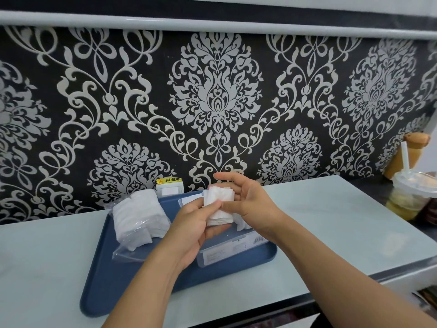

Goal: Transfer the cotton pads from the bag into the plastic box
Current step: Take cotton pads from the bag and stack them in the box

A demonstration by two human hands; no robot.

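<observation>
L hand (189, 229) grips a stack of cotton pads (218, 207) from below, thumb curled over the stack's front, fingers wrapped under. R hand (246, 200) at 3 o'clock of the stack, palm against its side, fingers mostly straight and spread, thumb touching the front near the L thumb. Stack held up over the plastic box (230, 249), w/ a few loose pads visible in the box just behind the R wrist. Box sits on a blue tray (106, 287), toward its 3 o'clock side. Bag (137, 218) w/ remaining pads lies on the tray at 9 o'clock of the hands. Tray on a pale counter (331, 214); lidded drink cup (409, 195) w/ straw far at 3 o'clock.
</observation>
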